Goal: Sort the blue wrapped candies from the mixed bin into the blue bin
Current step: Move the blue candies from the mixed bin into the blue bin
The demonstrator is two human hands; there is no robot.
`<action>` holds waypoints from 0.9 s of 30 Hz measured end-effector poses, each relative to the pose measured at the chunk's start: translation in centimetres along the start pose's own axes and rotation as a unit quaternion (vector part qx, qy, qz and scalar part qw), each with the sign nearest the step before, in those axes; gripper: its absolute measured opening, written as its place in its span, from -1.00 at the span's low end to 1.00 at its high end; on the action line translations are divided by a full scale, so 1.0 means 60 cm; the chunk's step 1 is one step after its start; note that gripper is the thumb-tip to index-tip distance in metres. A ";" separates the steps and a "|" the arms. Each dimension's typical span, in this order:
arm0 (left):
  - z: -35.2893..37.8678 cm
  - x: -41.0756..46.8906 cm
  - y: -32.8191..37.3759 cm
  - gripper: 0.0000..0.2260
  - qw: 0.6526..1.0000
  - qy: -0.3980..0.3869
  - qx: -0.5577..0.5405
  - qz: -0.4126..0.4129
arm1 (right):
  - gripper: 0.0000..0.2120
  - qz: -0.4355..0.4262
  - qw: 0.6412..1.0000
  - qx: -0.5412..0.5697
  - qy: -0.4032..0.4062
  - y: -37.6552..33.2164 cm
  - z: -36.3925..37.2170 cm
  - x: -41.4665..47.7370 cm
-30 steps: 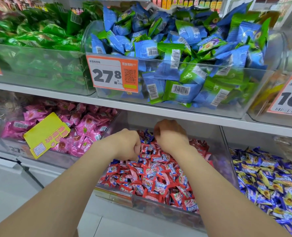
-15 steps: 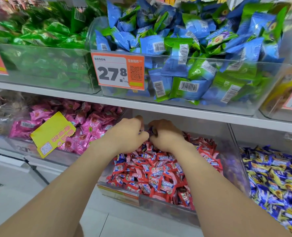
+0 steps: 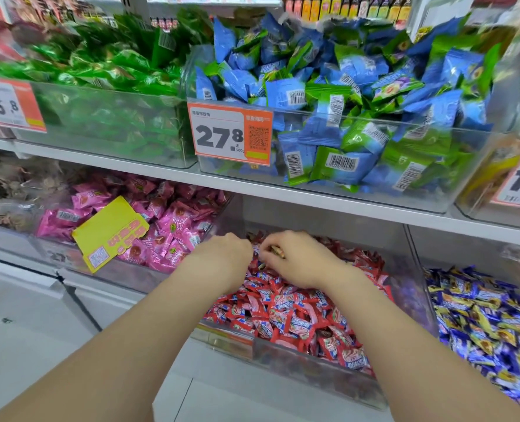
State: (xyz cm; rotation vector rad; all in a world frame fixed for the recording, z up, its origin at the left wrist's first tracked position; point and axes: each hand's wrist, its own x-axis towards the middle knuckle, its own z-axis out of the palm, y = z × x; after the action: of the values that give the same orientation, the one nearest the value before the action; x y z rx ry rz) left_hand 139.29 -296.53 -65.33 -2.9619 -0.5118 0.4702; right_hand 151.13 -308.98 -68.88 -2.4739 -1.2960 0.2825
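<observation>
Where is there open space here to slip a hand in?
Behind the heap in the red candy bin, under the white shelf; also the back of the blue bin. Crowded: top middle bin piled over its rim, left hand and right hand mid-heap.

A white upper shelf (image 3: 252, 187) is carrying three clear bins side by side: the green bin (image 3: 106, 129), the blue-and-green bin (image 3: 453, 178) and the right-hand bin (image 3: 481, 193). Beneath it, the pink bin (image 3: 125, 275), the red bin (image 3: 313, 370) and the blue bin (image 3: 465, 248) are sitting in a row, each just beside the next.
</observation>
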 end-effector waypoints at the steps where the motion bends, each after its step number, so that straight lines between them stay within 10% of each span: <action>1: 0.001 0.001 0.002 -0.67 1.000 -0.023 0.015 0.001 | -0.72 -0.003 1.000 -0.017 -0.025 -0.010 0.000 -0.001; 11: 0.012 0.038 -0.020 -0.87 0.987 0.035 -0.153 0.043 | -0.86 0.114 0.977 -0.180 -0.020 0.005 -0.032 -0.010; 15: 0.010 0.040 -0.029 -0.72 0.936 0.099 -0.336 0.042 | -0.58 0.156 0.979 -0.132 -0.009 0.015 -0.055 -0.027; 20: -0.010 0.023 0.006 -0.44 0.892 0.089 -0.441 0.038 | -0.78 0.134 0.990 -0.026 0.042 0.018 -0.061 -0.063; 27: -0.038 -0.008 0.098 -0.72 0.766 -0.009 -0.642 0.033 | -0.73 0.163 0.970 0.116 0.137 0.000 -0.101 -0.170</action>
State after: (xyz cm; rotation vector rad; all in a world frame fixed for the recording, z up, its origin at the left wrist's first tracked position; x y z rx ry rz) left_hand 141.41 -302.31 -63.92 -4.2768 -1.0756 0.1160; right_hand 147.32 -318.59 -63.09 -2.4099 -0.7027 0.1500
